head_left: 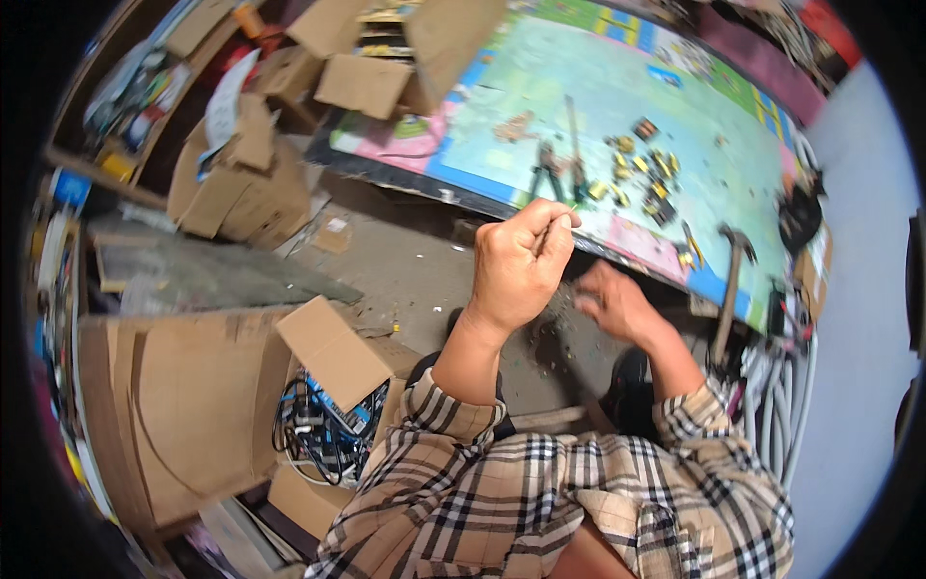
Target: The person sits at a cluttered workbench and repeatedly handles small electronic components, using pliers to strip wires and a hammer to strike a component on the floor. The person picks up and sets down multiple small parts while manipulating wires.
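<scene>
From the head camera, the person's left hand (519, 265) is raised in front of the workbench edge, curled into a fist around a thin, stick-like tool (546, 230) whose end pokes out above the knuckles; what kind of tool it is cannot be told. The right hand (614, 304) sits lower and just to the right, close under the bench edge, fingers bent together; motion blur hides whether it grips anything. Both forearms come out of plaid, rolled-up sleeves (540, 482).

Beyond the hands lies the workbench (540, 87), topped with a colourful printed sheet, mostly pale green with pink and blue borders. A cluster of small yellow-and-black parts (641, 174) is scattered on it, and pliers (548, 166) rest near the front edge beside a long thin rod (573, 145). A hammer (730, 280) hangs over the bench's right end.

To the left, open cardboard boxes (241, 179) are piled on the dusty floor, and one near box holds a tangle of black cables (318, 434).
</scene>
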The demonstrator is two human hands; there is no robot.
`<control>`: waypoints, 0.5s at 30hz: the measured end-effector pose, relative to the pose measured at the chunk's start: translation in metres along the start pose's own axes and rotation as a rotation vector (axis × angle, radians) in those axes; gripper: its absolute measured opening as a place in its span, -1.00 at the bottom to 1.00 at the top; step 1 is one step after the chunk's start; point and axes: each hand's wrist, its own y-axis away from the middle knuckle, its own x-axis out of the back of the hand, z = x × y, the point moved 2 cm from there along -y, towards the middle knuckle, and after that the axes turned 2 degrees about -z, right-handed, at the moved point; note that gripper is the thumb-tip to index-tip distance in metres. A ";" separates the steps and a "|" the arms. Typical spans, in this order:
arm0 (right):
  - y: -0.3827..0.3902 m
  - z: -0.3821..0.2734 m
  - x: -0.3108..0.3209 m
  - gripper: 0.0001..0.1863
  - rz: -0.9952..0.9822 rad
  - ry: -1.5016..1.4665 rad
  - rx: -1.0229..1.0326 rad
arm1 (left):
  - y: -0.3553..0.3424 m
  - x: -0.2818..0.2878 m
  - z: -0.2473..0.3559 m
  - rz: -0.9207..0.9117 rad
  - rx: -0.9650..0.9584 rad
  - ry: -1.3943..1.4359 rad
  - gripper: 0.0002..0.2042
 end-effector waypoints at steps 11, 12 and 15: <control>0.018 -0.041 0.077 -0.83 0.401 -0.947 -0.003 | 0.010 -0.053 -0.010 -0.205 -0.314 -0.429 -0.97; 0.018 -0.038 0.076 -0.84 0.407 -0.951 -0.019 | 0.011 -0.055 -0.010 -0.222 -0.335 -0.450 -0.97; 0.022 -0.040 0.081 -0.86 0.420 -0.964 -0.055 | 0.014 -0.056 -0.009 -0.265 -0.358 -0.521 -0.97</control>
